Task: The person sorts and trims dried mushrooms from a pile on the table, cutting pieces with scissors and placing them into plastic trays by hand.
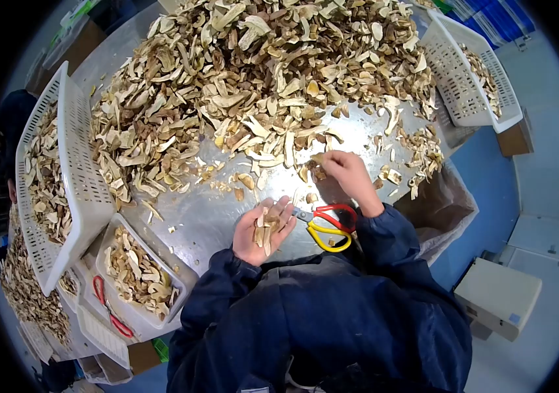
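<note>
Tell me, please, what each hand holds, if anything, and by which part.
The left hand supports several pale slices from beneath, on its open palm. The right hand is at small brown pieces; whether it grips one cannot be told.

Bright glare is whitening metal table (359,128) at two o'clock; shadow is falling below right hand (353,175); fisheye is bending blackened edges.

A metal table (207,226) has a perforated white basket (89,177) along its left edge and a second white basket (449,72) at its far right corner, a brown carton (516,137) just below. Red-handled scissors (108,306) lie near the near left corner. Beyond the right edge are blue flooring (492,190) and a cream box (499,298); blue crates (495,23) sit past the far right corner.
</note>
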### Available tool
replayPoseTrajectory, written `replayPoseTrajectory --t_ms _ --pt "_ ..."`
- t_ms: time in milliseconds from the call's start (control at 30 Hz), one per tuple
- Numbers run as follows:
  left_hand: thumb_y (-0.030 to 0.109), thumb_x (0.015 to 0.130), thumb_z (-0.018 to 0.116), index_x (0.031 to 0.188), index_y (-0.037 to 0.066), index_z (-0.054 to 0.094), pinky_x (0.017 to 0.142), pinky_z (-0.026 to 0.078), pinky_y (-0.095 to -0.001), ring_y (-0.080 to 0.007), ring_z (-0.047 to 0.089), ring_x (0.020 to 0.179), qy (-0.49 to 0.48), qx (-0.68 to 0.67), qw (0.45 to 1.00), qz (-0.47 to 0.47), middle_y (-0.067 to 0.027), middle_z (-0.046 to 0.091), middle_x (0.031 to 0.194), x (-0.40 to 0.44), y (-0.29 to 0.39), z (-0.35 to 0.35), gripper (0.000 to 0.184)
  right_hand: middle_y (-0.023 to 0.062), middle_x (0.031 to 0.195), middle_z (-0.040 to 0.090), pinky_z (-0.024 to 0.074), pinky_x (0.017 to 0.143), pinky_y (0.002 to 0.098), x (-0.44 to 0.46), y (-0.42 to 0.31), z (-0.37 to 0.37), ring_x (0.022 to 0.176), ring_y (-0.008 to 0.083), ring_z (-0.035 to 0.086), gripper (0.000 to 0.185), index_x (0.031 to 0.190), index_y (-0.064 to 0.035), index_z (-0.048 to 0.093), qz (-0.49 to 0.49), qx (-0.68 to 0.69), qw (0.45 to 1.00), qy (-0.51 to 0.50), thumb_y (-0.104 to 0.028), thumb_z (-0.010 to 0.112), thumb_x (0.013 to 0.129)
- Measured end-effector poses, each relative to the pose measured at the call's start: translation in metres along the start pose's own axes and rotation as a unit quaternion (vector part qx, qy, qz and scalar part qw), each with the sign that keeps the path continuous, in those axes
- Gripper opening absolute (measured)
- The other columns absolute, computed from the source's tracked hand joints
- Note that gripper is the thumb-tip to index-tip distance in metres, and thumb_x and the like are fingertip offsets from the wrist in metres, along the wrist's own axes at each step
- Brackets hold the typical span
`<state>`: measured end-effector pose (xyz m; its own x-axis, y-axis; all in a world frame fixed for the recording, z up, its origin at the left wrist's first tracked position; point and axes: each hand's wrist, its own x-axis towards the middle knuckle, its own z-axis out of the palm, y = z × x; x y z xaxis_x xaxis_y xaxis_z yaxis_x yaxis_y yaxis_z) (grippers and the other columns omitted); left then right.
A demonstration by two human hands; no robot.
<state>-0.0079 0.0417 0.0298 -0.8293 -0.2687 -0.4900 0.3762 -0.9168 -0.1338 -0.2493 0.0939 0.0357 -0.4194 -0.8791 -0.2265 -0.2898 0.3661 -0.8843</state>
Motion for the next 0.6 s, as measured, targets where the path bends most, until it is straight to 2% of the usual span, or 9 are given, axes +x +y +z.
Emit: replayPoseTrajectory --t_ms 67,100,167,233,267,367,467,567,600 --pt "0.014 0.089 0.05 0.103 0.01 0.057 0.106 0.033 -0.0445 -0.0266 0.05 0.116 0.006 0.014 1.0 -0.001 -0.0096 0.055 0.123 0.002 -0.003 0.013 0.016 -0.006 0.072 0.057 0.0366 0.054 0.0179 -0.023 -0.018 0.0 0.064 0.0021 0.048 0.018 0.092 -0.003 0.066 0.051 0.101 0.987 -0.117 -0.019 0.059 0.088" --pt "0.014 0.089 0.049 0.104 0.01 0.057 0.106 0.033 -0.0449 -0.0266 0.051 0.115 0.016 0.017 1.0 -0.003 -0.01 0.056 0.121 0.002 -0.004 0.018 0.017 -0.0041 0.071 0.058 0.0389 0.056 0.0191 -0.034 -0.04 0.001 0.065 0.0027 0.049 0.018 0.091 -0.0016 0.066 0.064 0.118 0.978 -0.16 -0.018 0.06 0.087" --pt "0.014 0.089 0.049 0.105 0.01 0.057 0.106 0.033 -0.0458 -0.0265 0.053 0.111 0.035 0.024 0.999 -0.006 -0.0109 0.058 0.117 0.002 -0.007 0.025 0.018 0.0014 0.071 0.061 0.0424 0.058 0.0231 -0.032 -0.026 0.005 0.063 0.0078 0.054 0.018 0.092 -0.0006 0.065 -0.014 0.034 0.996 -0.086 -0.016 0.061 0.084" --pt "0.015 0.089 0.049 0.104 0.01 0.057 0.104 0.036 -0.0448 -0.0262 0.054 0.109 0.027 -0.016 0.999 -0.023 -0.0118 0.058 0.115 0.005 -0.006 0.007 0.018 0.0099 0.076 0.063 0.0465 0.061 0.0291 -0.015 -0.017 0.003 0.063 0.0182 0.059 0.019 0.094 -0.0016 0.065 -0.064 -0.126 0.988 0.055 -0.014 0.062 0.081" --pt "0.015 0.089 0.049 0.104 0.009 0.057 0.103 0.037 -0.0443 -0.0261 0.055 0.108 0.023 -0.035 0.999 -0.031 -0.0122 0.059 0.114 0.007 -0.004 -0.003 0.018 0.0134 0.082 0.062 0.0486 0.063 0.035 -0.008 -0.008 0.002 0.07 0.0285 0.061 0.02 0.096 -0.0046 0.065 -0.095 -0.225 0.965 0.099 -0.015 0.063 0.079" --pt "0.014 0.089 0.049 0.102 0.008 0.057 0.098 0.042 -0.0426 -0.025 0.055 0.107 -0.122 -0.081 0.987 -0.064 -0.0133 0.059 0.114 0.013 -0.001 -0.029 0.016 0.0124 0.083 0.059 0.0489 0.063 0.0385 0.001 -0.009 0.005 0.074 0.0316 0.061 0.019 0.095 -0.0055 0.064 -0.112 -0.348 0.926 0.098 -0.016 0.063 0.079" --pt "0.012 0.09 0.047 0.118 0.006 0.05 0.094 0.045 -0.0404 -0.0268 0.057 0.103 -0.194 -0.108 0.972 -0.072 -0.0119 0.057 0.115 0.017 -0.002 -0.037 0.028 0.0118 0.081 0.057 0.0483 0.063 0.0386 0.004 -0.005 0.004 0.074 0.0316 0.06 0.018 0.091 -0.0055 0.062 -0.099 -0.361 0.923 0.091 -0.016 0.064 0.077" --pt "0.012 0.091 0.047 0.129 0.006 0.045 0.097 0.043 -0.0394 -0.0256 0.055 0.106 -0.041 -0.024 0.998 -0.038 -0.0108 0.055 0.119 0.007 -0.001 -0.013 0.038 0.0114 0.078 0.056 0.0469 0.061 0.0357 -0.001 -0.009 0.0 0.07 0.0292 0.059 0.019 0.091 -0.0051 0.063 -0.089 -0.319 0.94 0.078 -0.017 0.066 0.076" --pt "0.012 0.091 0.047 0.131 0.007 0.044 0.098 0.042 -0.0391 -0.025 0.054 0.109 -0.043 0.0 0.999 -0.03 -0.0102 0.055 0.121 0.006 -0.002 -0.006 0.041 0.0113 0.077 0.056 0.0463 0.06 0.0347 -0.004 -0.014 -0.002 0.069 0.0284 0.059 0.021 0.092 -0.0049 0.063 -0.085 -0.298 0.948 0.073 -0.017 0.066 0.076"
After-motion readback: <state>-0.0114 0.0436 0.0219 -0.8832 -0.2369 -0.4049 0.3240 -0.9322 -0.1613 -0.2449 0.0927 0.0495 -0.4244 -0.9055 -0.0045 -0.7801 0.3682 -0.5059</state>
